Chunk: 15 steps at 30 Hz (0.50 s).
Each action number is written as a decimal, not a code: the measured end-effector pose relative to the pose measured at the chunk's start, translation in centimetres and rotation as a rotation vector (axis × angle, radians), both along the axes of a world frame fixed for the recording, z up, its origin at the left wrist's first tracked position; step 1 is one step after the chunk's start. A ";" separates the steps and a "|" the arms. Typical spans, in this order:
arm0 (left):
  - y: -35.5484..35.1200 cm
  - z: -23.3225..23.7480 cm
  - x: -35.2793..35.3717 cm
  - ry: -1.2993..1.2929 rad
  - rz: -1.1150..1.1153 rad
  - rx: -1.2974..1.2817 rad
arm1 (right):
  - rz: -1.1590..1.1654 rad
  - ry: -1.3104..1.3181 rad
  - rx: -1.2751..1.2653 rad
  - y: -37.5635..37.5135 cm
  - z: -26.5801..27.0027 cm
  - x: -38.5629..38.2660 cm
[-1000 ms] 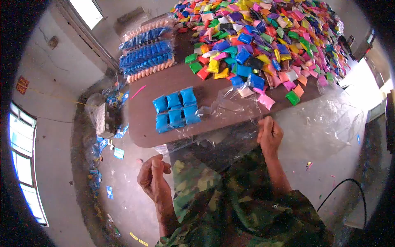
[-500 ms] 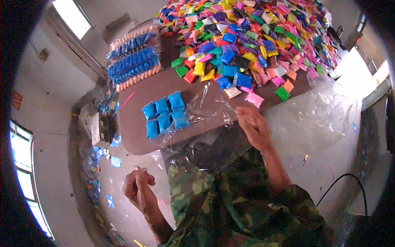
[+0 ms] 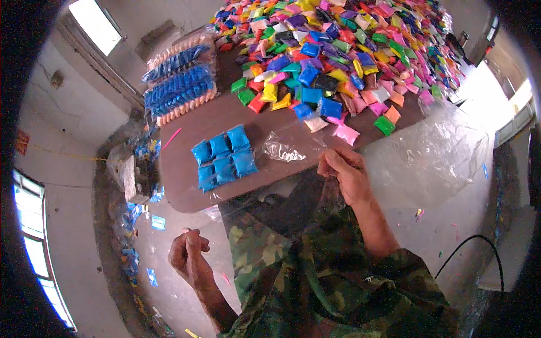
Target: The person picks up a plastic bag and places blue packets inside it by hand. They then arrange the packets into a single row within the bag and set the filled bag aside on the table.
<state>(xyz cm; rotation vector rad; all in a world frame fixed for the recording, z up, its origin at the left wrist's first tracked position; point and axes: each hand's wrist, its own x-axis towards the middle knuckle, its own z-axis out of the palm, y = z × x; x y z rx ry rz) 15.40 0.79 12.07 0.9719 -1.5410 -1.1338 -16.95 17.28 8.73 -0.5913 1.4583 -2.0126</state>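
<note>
My right hand (image 3: 345, 173) is by the table's front edge, its thumb and fingers pinched on a clear plastic bag (image 3: 332, 194) that hangs down over my lap. My left hand (image 3: 190, 248) is low, beyond the table's near left corner. Its fingers are curled together, and I cannot make out what is in them. Several blue packets (image 3: 224, 158) lie in two neat rows on the brown table (image 3: 186, 188). Right of them rests a crumpled piece of clear plastic (image 3: 282, 149).
A large heap of small coloured packets (image 3: 338, 62) covers the table's back. Filled clear bags of blue and peach packets (image 3: 180, 84) are stacked at the far left. A pink strip (image 3: 172, 138) lies near the left edge. Clear plastic sheeting (image 3: 434, 158) hangs at the right.
The clear plastic over the table and blue packets has been drawn toward me and right, leaving a crumpled piece behind. My right hand has closed on plastic and turned slightly; my left hand barely moved.
</note>
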 end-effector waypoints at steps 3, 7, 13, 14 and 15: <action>0.0 0.1 0.1 -0.034 -0.018 -0.030 | 0.059 0.064 0.009 0.3 -0.1 -0.6; 0.1 0.6 0.0 -0.036 -0.006 -0.014 | 0.120 0.177 -0.003 0.5 1.4 -0.6; 0.0 0.2 0.1 -0.048 -0.012 -0.011 | 0.102 0.364 0.049 0.4 0.5 -1.8; -0.1 0.1 0.1 -0.050 -0.014 -0.007 | 0.079 0.392 0.058 0.2 0.1 -2.0; -0.1 0.0 0.1 -0.052 -0.016 -0.002 | 0.082 0.280 0.027 0.2 0.1 -2.0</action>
